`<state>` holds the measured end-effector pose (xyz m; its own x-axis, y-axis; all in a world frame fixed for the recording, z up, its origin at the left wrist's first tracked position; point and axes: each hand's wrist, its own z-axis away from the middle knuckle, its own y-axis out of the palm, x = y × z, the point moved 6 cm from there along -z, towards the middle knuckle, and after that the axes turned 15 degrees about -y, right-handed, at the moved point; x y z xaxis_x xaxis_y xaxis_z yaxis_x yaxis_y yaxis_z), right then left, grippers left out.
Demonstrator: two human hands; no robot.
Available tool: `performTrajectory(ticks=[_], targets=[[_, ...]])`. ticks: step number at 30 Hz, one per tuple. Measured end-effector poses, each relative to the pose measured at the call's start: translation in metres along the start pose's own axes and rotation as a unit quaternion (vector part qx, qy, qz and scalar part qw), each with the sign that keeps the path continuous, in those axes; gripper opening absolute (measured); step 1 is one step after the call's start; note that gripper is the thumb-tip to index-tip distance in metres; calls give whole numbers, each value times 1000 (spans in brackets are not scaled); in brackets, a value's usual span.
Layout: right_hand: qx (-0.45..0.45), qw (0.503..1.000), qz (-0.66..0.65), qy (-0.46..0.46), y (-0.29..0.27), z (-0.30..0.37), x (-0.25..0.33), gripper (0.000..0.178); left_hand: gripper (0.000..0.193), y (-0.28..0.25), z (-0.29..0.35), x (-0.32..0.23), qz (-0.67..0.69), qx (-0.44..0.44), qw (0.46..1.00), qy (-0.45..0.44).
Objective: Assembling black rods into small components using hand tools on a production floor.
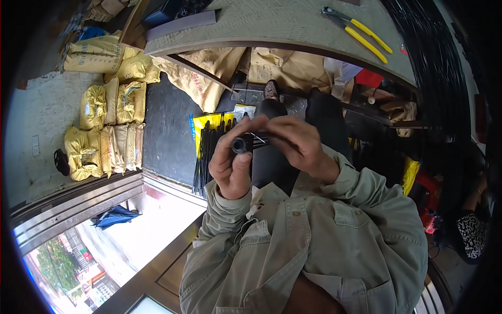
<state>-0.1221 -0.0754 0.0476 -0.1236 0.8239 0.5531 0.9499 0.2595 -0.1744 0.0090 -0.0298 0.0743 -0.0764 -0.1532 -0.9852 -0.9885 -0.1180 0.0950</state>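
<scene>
In front of my lap, my left hand (230, 167) is closed around a short black tube-like piece (239, 145) with its round open end facing up. My right hand (300, 144) is beside it, fingers bent inward and pinched near the tube's far side. Between the hands shows a thin dark rod-like piece (260, 140) with a bright glint; whether it joins the tube I cannot tell. The right fingertips are partly hidden. A bunch of thin black rods (208, 157) stands just left of my left hand, against a yellow sheet or bag (198, 124).
Ahead is a workbench (272, 26) carrying yellow-handled pliers (366, 39) and a long black bundle of strands (434, 57) at right. Filled yellow sacks (107, 104) are stacked along the left wall. Another person's patterned garment (470, 235) shows at far right.
</scene>
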Motion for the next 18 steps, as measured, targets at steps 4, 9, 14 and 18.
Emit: performTrajectory(ticks=[4,9,14,18], targets=[[28,999,-11,-16,6,3,4,29,37,4,-3,-6,-59,17,998,32],[51,996,-68,-15,1,3,-5,31,30,9,-8,-9,-75,53,995,32],[73,988,-133,3,-1,3,-9,30,28,19,-23,-7,-57,134,989,27],[99,984,-144,12,-3,9,-11,26,28,27,-27,-4,5,185,982,40]])
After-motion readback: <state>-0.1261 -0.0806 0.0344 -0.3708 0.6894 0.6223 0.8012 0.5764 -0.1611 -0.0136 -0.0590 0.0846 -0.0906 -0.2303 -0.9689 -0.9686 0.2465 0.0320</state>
